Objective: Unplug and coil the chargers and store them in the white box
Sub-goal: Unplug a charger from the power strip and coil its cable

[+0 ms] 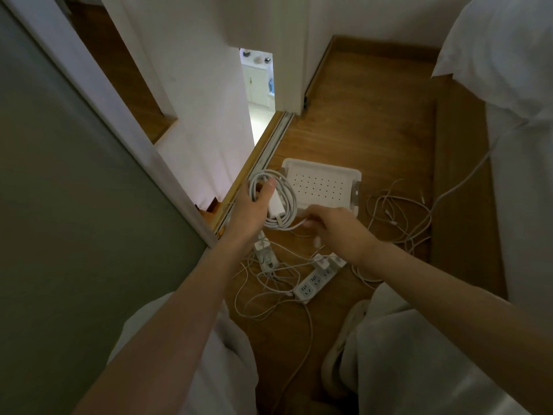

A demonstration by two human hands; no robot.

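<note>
My left hand (254, 205) grips a white charger brick with its cable wound into a coil (284, 202), held above the floor just left of the white box (324, 184). My right hand (326, 223) pinches the loose end of that cable at the coil's lower edge. The box is a shallow white tray with a dotted bottom, and nothing lies in it. Below my hands a white power strip (312, 284) lies on the wooden floor with chargers (324, 262) plugged into its far end. Another white adapter block (264, 254) sits beside it among tangled cables.
Loose white cables (398, 217) sprawl on the floor right of the box, one running up along the white bedding (520, 145). A sliding door track (263, 157) and a grey door panel (74, 205) border the left. My knees in light trousers (404, 354) fill the foreground.
</note>
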